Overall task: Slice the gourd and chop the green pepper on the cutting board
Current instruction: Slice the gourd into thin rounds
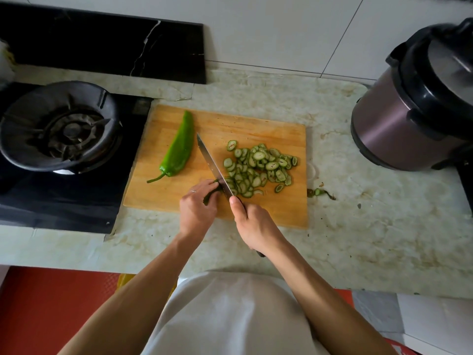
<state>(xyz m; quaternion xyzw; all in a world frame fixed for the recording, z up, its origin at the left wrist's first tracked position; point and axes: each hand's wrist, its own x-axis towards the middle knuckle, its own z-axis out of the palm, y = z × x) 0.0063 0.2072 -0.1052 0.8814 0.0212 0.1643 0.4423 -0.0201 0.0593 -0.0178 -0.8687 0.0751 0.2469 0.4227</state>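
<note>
Two hands finish the ridged green gourd stub (212, 193): left hand (197, 211) pinches it, fingertips best tucked back; right hand (252, 224) grips the steel kitchen knife (213, 167).

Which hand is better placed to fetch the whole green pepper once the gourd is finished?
Left. The left hand, pinching the gourd end, lies on the same side of the knife as the green pepper. The right hand grips the handle.

Gourd slices (258, 170) heaped right of whole green pepper (178, 149) on cutting board (276, 129)
</note>
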